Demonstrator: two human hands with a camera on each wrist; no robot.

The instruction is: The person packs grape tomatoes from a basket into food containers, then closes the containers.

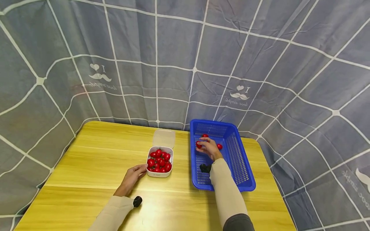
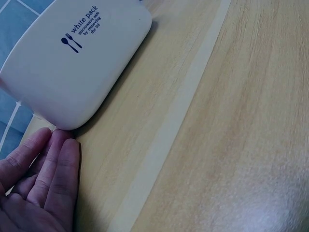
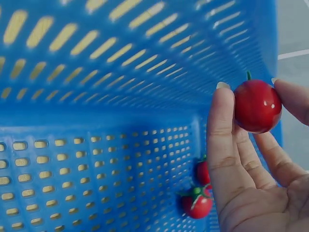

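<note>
My right hand [image 1: 210, 149] pinches a cherry tomato [image 3: 258, 107] between thumb and fingertips, inside the blue basket [image 1: 194, 173]. Two more tomatoes lie in that basket; in the right wrist view one tomato [image 3: 197, 207] with a green stem sits below the held one, another tomato [image 3: 203, 174] just behind it. To the left stands a white lidded box [image 1: 159, 175], filled with several red tomatoes [image 1: 162, 163], its lid [image 1: 164, 138] tipped back. My left hand [image 1: 133, 177] touches the box's left side with nearly straight fingers [image 2: 63, 169], at the corner in the left wrist view.
Both containers stand on a wooden table [image 1: 95, 160]. A grey curtain [image 1: 173, 41] with white grid lines hangs behind the table and along its sides. The basket's far end is near the table's back edge.
</note>
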